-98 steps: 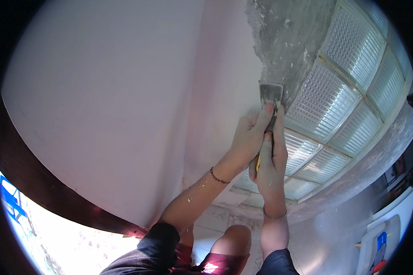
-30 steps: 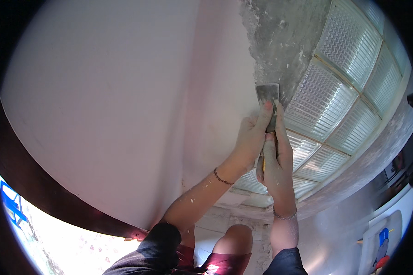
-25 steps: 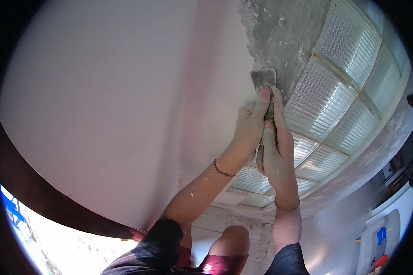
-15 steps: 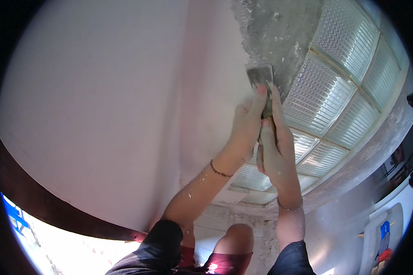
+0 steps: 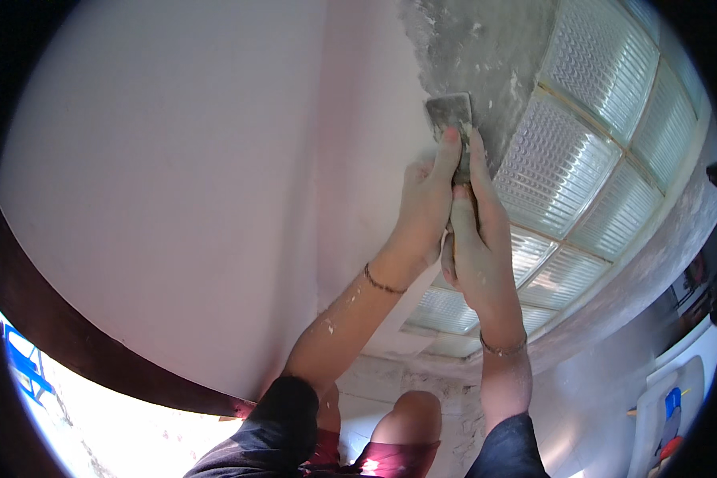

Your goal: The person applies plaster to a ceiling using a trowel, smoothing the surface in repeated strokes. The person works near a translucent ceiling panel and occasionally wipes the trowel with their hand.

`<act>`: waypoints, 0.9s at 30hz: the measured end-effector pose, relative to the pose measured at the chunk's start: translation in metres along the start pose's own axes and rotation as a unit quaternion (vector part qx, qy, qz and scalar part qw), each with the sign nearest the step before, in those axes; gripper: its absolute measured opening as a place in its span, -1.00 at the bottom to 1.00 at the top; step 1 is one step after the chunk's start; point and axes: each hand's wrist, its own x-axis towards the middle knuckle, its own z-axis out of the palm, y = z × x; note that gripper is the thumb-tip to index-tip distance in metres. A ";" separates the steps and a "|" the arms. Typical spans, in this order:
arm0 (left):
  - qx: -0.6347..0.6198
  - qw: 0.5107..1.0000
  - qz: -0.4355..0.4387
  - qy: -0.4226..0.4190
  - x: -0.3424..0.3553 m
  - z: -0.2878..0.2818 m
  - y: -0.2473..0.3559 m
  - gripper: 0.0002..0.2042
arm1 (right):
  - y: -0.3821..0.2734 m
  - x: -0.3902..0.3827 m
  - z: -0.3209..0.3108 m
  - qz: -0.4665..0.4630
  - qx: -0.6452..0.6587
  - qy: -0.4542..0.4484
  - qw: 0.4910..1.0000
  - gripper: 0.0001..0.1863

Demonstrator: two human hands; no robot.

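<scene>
A metal putty knife rests its wide blade against the wall where the smooth white surface meets the rough grey strip. My left hand grips the knife's neck, thumb pressed just below the blade. My right hand is closed round the handle lower down, one long finger reaching up along the knife's right side. Both hands are dusty with pale powder and partly hide the tool. Just right of them is a glass-block window.
A dark frame borders a bright opening at lower left, with a blue object beyond. My knees show below, over a cracked pale surface. At lower right, a grey tray holds blue and red tools; dark objects stand behind.
Both hands have moved the knife upward along the edge of the grey strip and slightly left. The grip looks the same.
</scene>
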 end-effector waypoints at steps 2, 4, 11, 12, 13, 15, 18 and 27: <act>0.038 0.996 -0.052 0.062 0.000 0.001 0.001 -0.57 | -0.001 -0.001 -0.003 0.035 0.011 -0.013 0.999 -0.40; 0.051 0.995 -0.010 0.081 0.000 0.002 0.001 -0.56 | -0.005 -0.001 -0.006 0.054 0.005 -0.016 0.998 -0.40; 0.049 0.991 -0.077 0.094 0.002 0.006 0.000 -0.56 | -0.014 0.001 -0.005 0.069 0.015 -0.025 0.997 -0.39; 0.048 0.996 -0.007 0.081 0.005 0.005 0.003 -0.56 | -0.013 0.008 -0.004 0.081 -0.002 -0.013 0.997 -0.39; 0.051 0.996 0.023 0.075 0.006 0.005 0.005 -0.56 | -0.012 0.007 -0.002 0.007 -0.012 -0.007 1.000 -0.39; 0.039 0.997 0.037 0.058 0.007 0.004 0.008 -0.56 | -0.007 0.013 0.000 -0.028 -0.041 -0.001 0.999 -0.39; 0.009 0.999 0.014 0.043 0.004 0.003 0.012 -0.54 | -0.001 0.010 0.004 -0.037 -0.033 -0.001 0.999 -0.39; 0.015 0.995 0.057 0.082 0.007 0.011 0.010 -0.50 | -0.003 0.013 -0.001 -0.027 -0.043 -0.009 0.999 -0.37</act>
